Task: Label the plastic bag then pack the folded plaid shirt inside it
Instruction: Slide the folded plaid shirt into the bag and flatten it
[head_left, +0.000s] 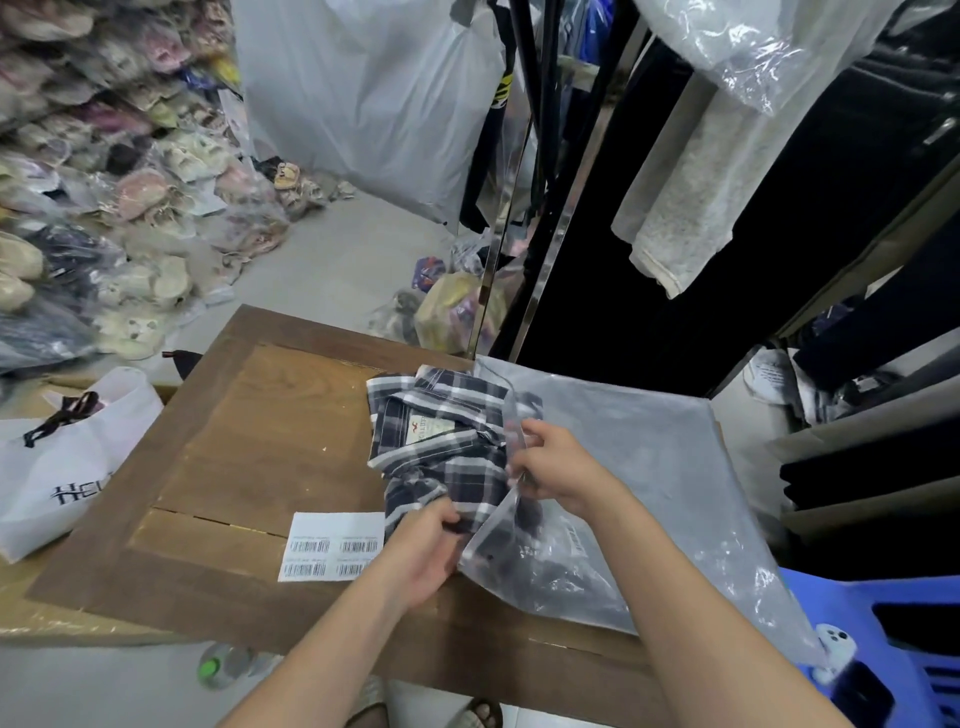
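A cluttered stockroom: bagged shoes (119, 208) heaped up at ten o'clock, dark clothes (779, 182) hanging on a rack at two o'clock, and in the middle a low wooden table (249, 441). On it lies the folded plaid shirt (441, 447), collar and neck label facing up, its right edge already under the mouth of the clear plastic bag (649, 467), which spreads away toward three o'clock. The left hand (421, 556) grips the shirt's near corner at the bag opening, fingers closed on the cloth. The right hand (550, 467) pinches the upper lip of the bag, lifting it over the shirt. A sheet of barcode labels (332, 545) lies flat on the table at nine o'clock of the left hand, just beside it (four labels show). A white carrier bag (67, 467) sits off the table's left edge, a blue plastic stool (883, 623) at four o'clock.
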